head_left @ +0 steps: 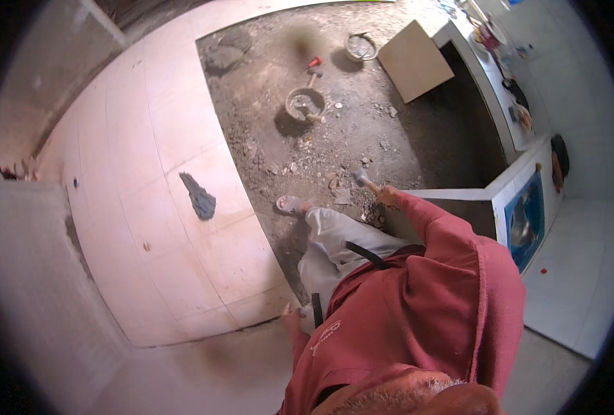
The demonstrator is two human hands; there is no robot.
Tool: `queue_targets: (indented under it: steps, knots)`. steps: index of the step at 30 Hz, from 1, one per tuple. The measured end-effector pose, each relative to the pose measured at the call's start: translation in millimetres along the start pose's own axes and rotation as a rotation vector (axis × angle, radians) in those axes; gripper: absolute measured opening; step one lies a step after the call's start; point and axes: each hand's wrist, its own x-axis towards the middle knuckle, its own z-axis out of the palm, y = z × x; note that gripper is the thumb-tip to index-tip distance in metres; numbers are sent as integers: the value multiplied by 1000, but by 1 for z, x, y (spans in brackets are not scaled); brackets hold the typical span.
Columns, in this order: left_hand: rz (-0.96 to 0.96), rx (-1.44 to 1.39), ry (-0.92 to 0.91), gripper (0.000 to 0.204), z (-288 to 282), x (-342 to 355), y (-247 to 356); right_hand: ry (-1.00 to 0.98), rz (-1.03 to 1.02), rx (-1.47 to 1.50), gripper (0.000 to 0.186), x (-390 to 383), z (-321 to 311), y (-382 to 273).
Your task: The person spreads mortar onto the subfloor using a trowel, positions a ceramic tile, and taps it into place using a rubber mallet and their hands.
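My right hand (388, 196) is closed around the handle of a hammer (369, 184), its grey head held low over the rubble. Broken pieces (341, 196) lie under and beside the head. At my left side, my left hand (292, 315) hangs by my trouser leg (328, 257). Its fingers look apart and nothing shows in them, though part of the hand is hard to make out. My sandalled foot (290, 204) stands on the bare ground, near the edge of the laid tiles (175, 138).
A bucket (290, 105) of grey mix stands ahead, with a second bucket (372, 54) beyond it. A square tile (416, 61) leans against the counter (490, 97). To my right is a blue-lined sink (534, 207). A grey mortar patch (202, 202) marks the tiles.
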Motion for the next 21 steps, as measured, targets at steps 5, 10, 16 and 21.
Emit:
queue_targets:
  steps: [5,10,16,21]
  knots:
    - [-278,-146,-16,57,-79,-17,51,-44,-136,11,69,-25,38,76]
    - [-222,46,-178,60,-87,16,59,-80,57,75,76,-75,70,130]
    - [-174,150,-292,63,-111,66,107,-157,232,20,75,-135,125,206]
    - [-264,32,-190,67,-164,73,144,-117,220,119,61,-156,179,257]
